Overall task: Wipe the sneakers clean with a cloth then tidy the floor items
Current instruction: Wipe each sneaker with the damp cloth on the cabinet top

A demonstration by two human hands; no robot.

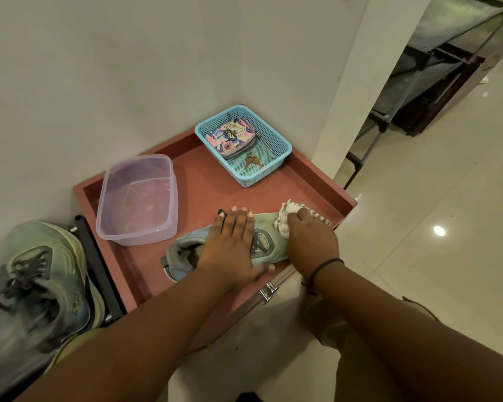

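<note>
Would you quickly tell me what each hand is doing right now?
Left hand: open, flat on the grey-green sneaker.
Right hand: gripping the crumpled white cloth.

Tray: reddish-brown rimmed wooden tray (311, 172)
Tub: clear rectangular plastic tub (137, 198), left
Basket: light blue perforated plastic basket (276, 140), holding floral pouch (230, 137), brass keys (252, 163)

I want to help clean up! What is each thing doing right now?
Sneaker: lying on the red tray, being wiped.
Cloth: bunched under the right hand.
Left hand: flat on the sneaker.
Clear tub: open, lidless.
Blue basket: holds pouch, keys.
Other sneaker: waiting left.
</note>
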